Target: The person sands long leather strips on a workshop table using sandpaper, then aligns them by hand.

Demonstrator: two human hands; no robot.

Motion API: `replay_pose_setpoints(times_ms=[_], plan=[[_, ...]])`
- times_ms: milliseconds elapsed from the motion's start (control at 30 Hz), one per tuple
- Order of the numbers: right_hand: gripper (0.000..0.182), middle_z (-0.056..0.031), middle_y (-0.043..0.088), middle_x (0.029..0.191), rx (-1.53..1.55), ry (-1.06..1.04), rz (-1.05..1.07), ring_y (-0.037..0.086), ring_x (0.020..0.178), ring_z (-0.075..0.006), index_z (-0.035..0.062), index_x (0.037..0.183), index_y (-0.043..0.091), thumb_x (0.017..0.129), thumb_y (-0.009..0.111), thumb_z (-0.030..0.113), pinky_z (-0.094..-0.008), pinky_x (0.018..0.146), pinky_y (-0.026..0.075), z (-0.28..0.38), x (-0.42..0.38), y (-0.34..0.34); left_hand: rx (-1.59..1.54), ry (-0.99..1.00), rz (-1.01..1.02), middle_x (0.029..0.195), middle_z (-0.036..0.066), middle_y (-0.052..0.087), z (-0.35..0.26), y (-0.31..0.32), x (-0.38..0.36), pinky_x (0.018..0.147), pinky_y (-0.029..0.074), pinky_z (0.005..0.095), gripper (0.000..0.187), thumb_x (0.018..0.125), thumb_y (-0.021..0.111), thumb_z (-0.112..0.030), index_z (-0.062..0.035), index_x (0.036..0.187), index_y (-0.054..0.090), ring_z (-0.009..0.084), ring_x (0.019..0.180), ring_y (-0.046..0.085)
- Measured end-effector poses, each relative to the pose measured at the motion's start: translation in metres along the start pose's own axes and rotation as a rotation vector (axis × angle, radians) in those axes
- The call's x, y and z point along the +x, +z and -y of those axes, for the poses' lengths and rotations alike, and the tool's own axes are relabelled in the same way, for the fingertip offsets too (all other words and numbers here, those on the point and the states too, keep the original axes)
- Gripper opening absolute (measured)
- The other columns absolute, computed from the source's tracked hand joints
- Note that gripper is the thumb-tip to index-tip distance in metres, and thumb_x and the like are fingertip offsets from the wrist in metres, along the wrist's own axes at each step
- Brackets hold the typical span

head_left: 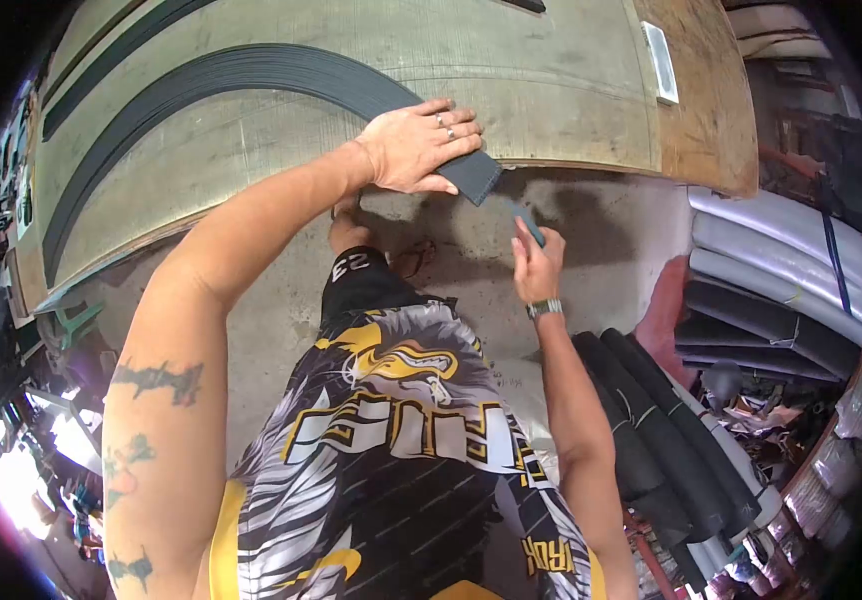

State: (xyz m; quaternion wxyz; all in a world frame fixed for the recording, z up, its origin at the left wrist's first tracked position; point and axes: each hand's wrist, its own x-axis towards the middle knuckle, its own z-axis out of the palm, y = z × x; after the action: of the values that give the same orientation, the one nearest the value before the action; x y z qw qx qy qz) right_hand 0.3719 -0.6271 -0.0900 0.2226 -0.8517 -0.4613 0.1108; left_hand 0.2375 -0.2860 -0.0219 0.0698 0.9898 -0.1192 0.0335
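Observation:
My left hand (426, 145) lies across the end of a long curved stack of thin dark grey strips (241, 68), fingers over the top and thumb along the near edge. The cut-looking end of the stack pokes out past the table's near edge. Just right of that end, my right hand (539, 262) is closed around a knife (529, 230) with a blue-green handle. Its slim blade points up toward the strip end, apart from it as far as I can see. The blade is pale and partly blurred.
The strips rest on a worn wooden table (551, 120). A white-topped block (660, 62) sits at its right side. Another dark strip (121, 62) lies farther back. Dark rolls (666, 430) and silvery rolls (786, 245) stand at my right. Concrete floor (591, 300) shows below.

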Motion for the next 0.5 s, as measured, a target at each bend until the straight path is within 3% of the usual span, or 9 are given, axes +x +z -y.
replay_pose_setpoints(times_ms=[100,167,267,333,433,500], plan=[[0.041,-0.0215,0.062,0.119,0.135,-0.121,-0.270,0.057,0.113,-0.0423,0.0193,0.140,0.070,0.099,0.072,0.022,-0.0504,0.099,0.048,0.074,0.053,-0.032,-0.001,0.013,0.001,0.156,0.018,0.052,0.010,-0.008,0.005,0.128,0.030,0.0513,0.083,0.098,0.054,-0.067,-0.0009,0.148,0.048,0.0341,0.151,0.043],[0.044,-0.0221,0.062,0.121,0.176,-0.187,-0.223,0.057,0.112,-0.0423,0.0204,0.142,0.069,0.098,0.072,0.022,-0.0499,0.100,0.048,0.096,0.064,-0.026,-0.026,0.017,-0.016,0.154,0.018,0.054,0.005,-0.004,0.005,0.128,0.031,0.0514,0.083,0.095,0.058,-0.064,-0.0003,0.147,0.050,0.0343,0.152,0.043],[0.046,-0.0209,0.062,0.121,0.059,-0.130,-0.172,0.057,0.112,-0.0412,0.0219,0.143,0.069,0.097,0.073,0.020,-0.0506,0.101,0.048,0.059,0.041,-0.006,-0.018,0.008,-0.022,0.158,0.016,0.051,0.005,-0.004,0.003,0.129,0.029,0.0516,0.084,0.099,0.050,-0.070,-0.0020,0.148,0.049,0.0339,0.153,0.041],[0.045,-0.0214,0.062,0.120,0.017,0.044,0.028,0.057,0.112,-0.0409,0.0216,0.143,0.069,0.098,0.071,0.019,-0.0505,0.101,0.048,-0.013,-0.012,0.025,0.003,0.008,0.018,0.158,0.017,0.050,0.001,-0.007,0.002,0.129,0.029,0.0515,0.085,0.101,0.046,-0.072,-0.0023,0.149,0.048,0.0339,0.153,0.041],[0.044,-0.0222,0.063,0.119,0.111,-0.095,-0.258,0.057,0.111,-0.0405,0.0213,0.143,0.069,0.099,0.069,0.017,-0.0495,0.100,0.048,0.044,0.034,-0.012,0.004,-0.008,0.020,0.157,0.018,0.051,0.007,-0.002,0.004,0.129,0.030,0.0518,0.083,0.101,0.047,-0.070,-0.0016,0.147,0.049,0.0344,0.152,0.042],[0.047,-0.0226,0.062,0.121,0.088,-0.189,-0.216,0.057,0.109,-0.0418,0.0218,0.145,0.068,0.098,0.070,0.018,-0.0497,0.099,0.048,0.093,0.057,-0.028,-0.039,0.012,0.038,0.157,0.018,0.051,-0.005,-0.004,0.002,0.128,0.030,0.0526,0.083,0.098,0.051,-0.069,-0.0015,0.147,0.049,0.0350,0.152,0.041]])
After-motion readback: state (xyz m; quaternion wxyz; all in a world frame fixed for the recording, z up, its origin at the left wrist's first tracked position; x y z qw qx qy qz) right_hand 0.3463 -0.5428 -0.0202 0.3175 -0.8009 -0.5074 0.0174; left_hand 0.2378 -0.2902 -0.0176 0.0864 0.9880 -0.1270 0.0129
